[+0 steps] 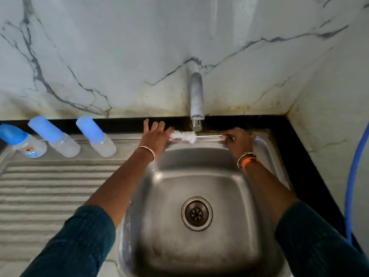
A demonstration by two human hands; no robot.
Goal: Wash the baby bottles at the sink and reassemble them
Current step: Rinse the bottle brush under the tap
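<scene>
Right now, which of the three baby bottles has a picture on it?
The leftmost bottle, farthest from the sink. It has a colourful label on its clear body and a darker, rounder blue cap. The middle bottle and the right bottle look plain, with taller, paler caps.

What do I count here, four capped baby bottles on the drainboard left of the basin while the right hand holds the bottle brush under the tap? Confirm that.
Not four. The head view shows three capped baby bottles on the drainboard left of the basin. The rest stands: the right hand holds the bottle brush under the tap.
</scene>
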